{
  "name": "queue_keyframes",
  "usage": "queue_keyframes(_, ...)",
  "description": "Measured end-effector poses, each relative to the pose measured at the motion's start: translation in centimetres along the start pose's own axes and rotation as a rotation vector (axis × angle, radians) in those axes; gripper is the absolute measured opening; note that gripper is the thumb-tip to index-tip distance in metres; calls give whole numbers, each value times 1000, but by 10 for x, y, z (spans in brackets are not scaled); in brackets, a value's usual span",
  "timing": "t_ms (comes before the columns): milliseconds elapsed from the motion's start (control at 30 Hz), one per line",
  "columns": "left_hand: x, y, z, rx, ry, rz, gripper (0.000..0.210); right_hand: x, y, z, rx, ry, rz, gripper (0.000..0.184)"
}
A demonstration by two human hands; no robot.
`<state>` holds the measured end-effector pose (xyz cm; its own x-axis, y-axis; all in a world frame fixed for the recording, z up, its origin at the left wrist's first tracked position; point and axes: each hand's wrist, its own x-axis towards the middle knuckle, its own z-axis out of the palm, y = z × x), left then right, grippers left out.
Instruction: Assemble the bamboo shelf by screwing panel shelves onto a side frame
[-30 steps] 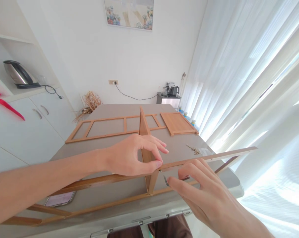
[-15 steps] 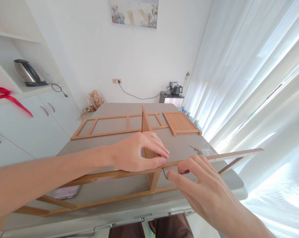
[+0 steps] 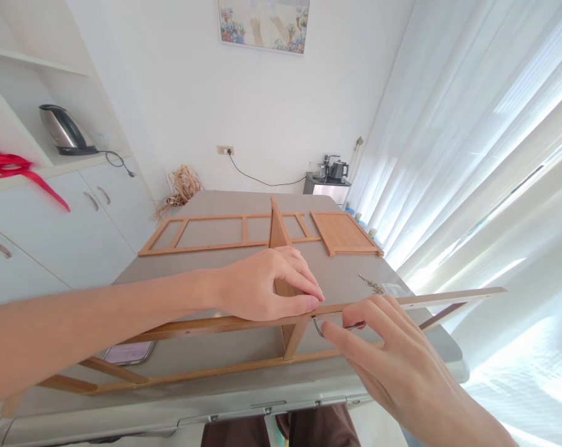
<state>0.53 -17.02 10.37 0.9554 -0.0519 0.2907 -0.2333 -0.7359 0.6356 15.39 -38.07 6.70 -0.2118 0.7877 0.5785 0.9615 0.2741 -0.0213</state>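
1. While the view has drifted a little to the right since a second ago, the left hand (image 3: 257, 288) keeps its place, fingers curled and pinching the top rail of the near light-brown wooden ladder frame (image 3: 206, 347) where the upright brown wooden divider panel (image 3: 281, 248) meets it.
2. The right hand (image 3: 383, 354) has crept closer to that joint; its thumb and forefinger are closed on a small bent metal hex key (image 3: 319, 325), whose tip now sits just under the rail beside the left thumb, which suggests a fastener is being worked there.
3. Counted: two ladder frames, the second flat wooden ladder frame (image 3: 201, 233) lying at the far end of the grey table (image 3: 337, 282); one divider; one flat wooden slatted board (image 3: 343, 233); one small heap of loose screws (image 3: 371, 284); one phone (image 3: 129, 352) under the near frame.
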Motion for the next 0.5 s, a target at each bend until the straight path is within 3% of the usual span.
queue_keyframes(233, -1, -1, -1, 3, -26, -39, 22, 10, -2, -11, -64, -36, -31, 47)
queue_keyframes(333, -1, -2, -1, 2, -32, -26, 23, 14, -5, -14, -70, -28, -30, 37)
queue_keyframes(500, 0, -3, -1, -13, -37, -32, 23, 4, -12, 10, 20, 114, 50, 19)
